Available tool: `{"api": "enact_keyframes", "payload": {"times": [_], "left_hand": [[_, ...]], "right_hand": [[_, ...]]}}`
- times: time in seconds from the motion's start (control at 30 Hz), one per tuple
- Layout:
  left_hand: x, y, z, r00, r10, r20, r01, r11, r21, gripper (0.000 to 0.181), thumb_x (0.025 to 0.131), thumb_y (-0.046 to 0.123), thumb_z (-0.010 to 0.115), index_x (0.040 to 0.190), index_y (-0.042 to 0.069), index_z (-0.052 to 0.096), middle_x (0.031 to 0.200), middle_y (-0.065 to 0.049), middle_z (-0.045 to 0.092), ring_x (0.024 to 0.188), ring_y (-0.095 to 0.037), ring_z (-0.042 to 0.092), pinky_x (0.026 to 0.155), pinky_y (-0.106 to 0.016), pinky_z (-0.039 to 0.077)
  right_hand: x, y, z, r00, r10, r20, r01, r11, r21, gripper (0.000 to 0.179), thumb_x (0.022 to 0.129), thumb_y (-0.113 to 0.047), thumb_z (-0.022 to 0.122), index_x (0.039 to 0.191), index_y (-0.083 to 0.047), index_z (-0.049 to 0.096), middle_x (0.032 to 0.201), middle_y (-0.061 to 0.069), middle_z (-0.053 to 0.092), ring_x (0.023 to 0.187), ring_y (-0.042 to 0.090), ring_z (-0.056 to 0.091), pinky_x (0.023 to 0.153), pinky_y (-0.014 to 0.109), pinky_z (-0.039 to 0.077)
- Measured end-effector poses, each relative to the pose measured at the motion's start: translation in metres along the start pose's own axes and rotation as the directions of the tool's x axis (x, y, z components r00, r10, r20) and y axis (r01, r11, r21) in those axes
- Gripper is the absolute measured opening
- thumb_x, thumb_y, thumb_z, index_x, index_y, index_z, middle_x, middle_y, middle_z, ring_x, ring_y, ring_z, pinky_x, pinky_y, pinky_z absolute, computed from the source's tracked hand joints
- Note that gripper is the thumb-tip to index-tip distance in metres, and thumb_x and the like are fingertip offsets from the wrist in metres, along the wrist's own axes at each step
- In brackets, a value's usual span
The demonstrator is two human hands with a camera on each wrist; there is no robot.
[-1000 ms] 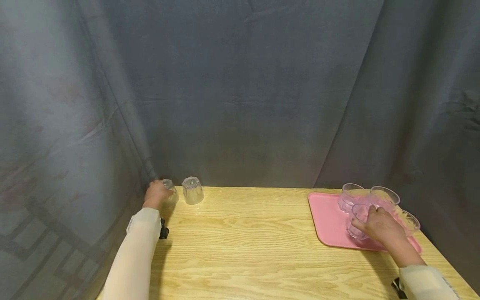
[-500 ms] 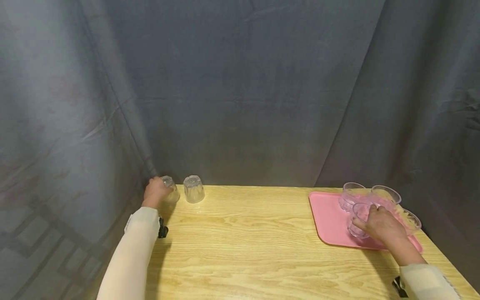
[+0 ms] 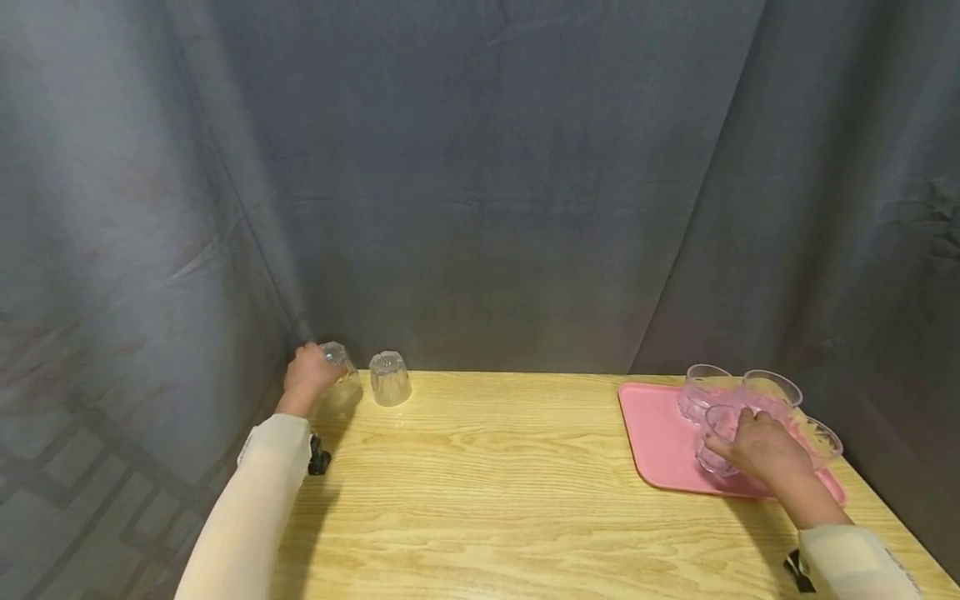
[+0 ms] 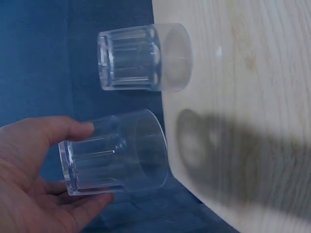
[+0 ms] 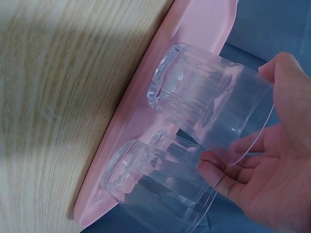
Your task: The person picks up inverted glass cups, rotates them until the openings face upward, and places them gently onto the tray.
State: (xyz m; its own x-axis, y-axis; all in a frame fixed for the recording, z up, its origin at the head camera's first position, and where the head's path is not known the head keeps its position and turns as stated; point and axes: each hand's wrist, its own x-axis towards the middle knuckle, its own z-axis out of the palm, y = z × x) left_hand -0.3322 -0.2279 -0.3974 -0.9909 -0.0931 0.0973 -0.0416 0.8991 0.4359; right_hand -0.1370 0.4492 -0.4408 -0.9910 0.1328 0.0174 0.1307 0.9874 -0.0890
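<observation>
My left hand grips an upside-down clear tumbler by its base end, thumb on one side and fingers on the other. In the left wrist view its rim looks lifted just off the wooden table, with a shadow beside it. A second upside-down tumbler stands to its right. Over the pink tray, my right hand holds an upright clear tumbler near its rim, between thumb and fingers. Several more upright tumblers stand close around that hand, partly hidden by it.
The wooden table stretches between the two hands. Grey curtain hangs right behind the table's back edge and along the left and right sides. The tray lies near the table's right edge.
My left hand has raised its tumbler slightly up from the table. The right hand and the tumblers on the tray have stayed in place.
</observation>
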Motion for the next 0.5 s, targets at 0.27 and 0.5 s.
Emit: {"api": "enact_keyframes", "payload": {"times": [0.27, 0.5], "left_hand": [[-0.008, 0.008, -0.011, 0.997, 0.026, -0.072, -0.025, 1.0, 0.013, 0.081, 0.082, 0.035, 0.076, 0.128, -0.021, 0.041, 0.12, -0.041, 0.048, 0.107, -0.061, 0.054, 0.088, -0.067, 0.048], [-0.015, 0.011, -0.017, 0.992, 0.038, -0.117, -0.039, 0.999, -0.002, 0.083, 0.08, 0.034, 0.079, 0.13, -0.021, 0.042, 0.12, -0.041, 0.048, 0.107, -0.062, 0.054, 0.088, -0.067, 0.048]], "right_hand": [[-0.001, -0.001, 0.0, 1.0, 0.022, 0.005, -0.022, 1.0, 0.011, 0.107, 0.096, -0.068, 0.048, 0.127, 0.034, 0.034, 0.126, 0.056, 0.038, 0.114, 0.068, 0.044, 0.089, 0.074, 0.044], [0.0, -0.001, 0.001, 1.0, 0.028, 0.014, -0.028, 0.999, 0.026, 0.107, 0.095, -0.066, 0.05, 0.128, 0.034, 0.033, 0.127, 0.056, 0.036, 0.114, 0.068, 0.043, 0.09, 0.074, 0.043]]}}
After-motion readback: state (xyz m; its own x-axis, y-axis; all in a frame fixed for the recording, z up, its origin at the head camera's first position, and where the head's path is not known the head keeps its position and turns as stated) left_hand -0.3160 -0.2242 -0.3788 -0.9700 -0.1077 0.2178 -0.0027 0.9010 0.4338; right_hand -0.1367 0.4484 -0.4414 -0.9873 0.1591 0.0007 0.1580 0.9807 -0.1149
